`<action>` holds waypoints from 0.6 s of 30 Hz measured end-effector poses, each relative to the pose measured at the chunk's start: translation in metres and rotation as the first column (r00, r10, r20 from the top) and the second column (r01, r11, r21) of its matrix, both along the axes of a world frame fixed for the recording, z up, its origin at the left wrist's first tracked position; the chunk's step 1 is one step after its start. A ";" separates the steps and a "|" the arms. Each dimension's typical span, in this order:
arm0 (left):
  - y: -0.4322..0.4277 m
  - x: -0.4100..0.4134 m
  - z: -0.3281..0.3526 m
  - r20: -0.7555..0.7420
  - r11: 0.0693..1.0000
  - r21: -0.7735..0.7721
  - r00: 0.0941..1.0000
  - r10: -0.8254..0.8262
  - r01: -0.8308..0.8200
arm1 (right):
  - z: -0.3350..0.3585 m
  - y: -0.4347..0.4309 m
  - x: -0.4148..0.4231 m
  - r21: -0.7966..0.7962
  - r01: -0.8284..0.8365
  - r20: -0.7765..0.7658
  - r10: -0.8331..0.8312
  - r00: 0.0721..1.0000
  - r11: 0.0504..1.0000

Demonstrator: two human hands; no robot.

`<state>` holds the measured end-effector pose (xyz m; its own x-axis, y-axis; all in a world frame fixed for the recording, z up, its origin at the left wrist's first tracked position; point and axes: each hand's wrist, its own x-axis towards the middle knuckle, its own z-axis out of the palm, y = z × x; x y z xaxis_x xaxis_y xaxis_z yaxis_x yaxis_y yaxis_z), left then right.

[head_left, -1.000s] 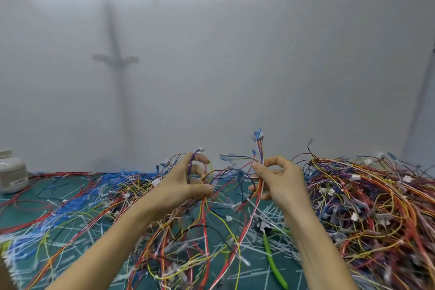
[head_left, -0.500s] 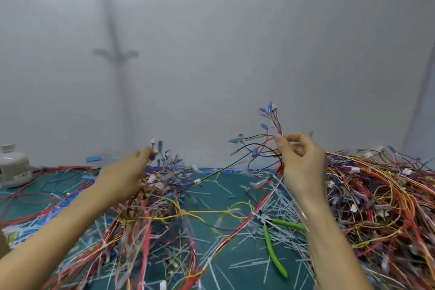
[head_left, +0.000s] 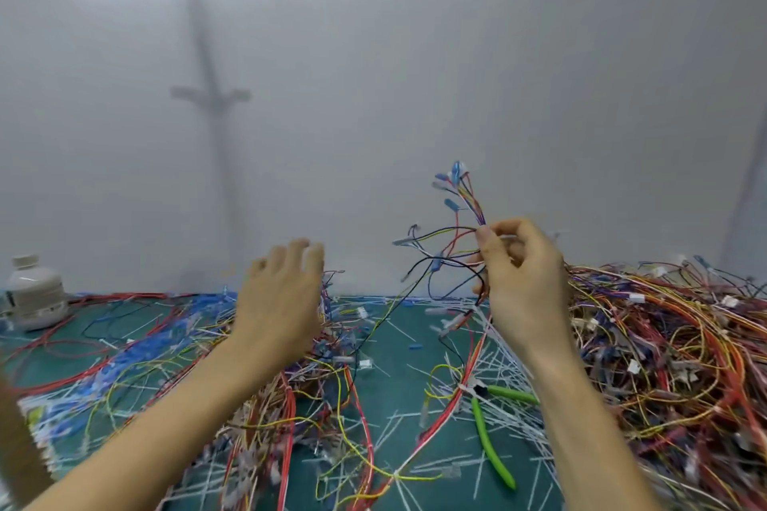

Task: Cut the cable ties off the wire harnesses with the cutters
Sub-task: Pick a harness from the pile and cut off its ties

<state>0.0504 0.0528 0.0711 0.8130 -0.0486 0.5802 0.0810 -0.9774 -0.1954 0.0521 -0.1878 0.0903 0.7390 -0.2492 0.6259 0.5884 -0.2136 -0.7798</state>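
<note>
Right hand (head_left: 523,286) pinches a thin multicoloured harness (head_left: 472,201) raised above the table (head_left: 400,346), blue connectors fanning upward. Left hand (head_left: 279,303), blurred, fingers loose, holds nothing. Green-handled cutters (head_left: 487,438) lie among cut white ties (head_left: 508,357) beside the right forearm.

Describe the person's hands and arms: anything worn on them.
Both are bare. The left hand and right hand wear no gloves, and no ring, watch or bracelet shows. The left forearm and right forearm carry no sleeve as far as the frame reaches. The left hand is motion-blurred, so small details there cannot be told.
</note>
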 end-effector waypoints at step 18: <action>0.046 0.023 -0.010 -0.503 0.981 -0.124 0.862 0.065 -0.147 | 0.011 -0.044 0.006 0.242 0.182 0.099 -0.211 0.973 0.953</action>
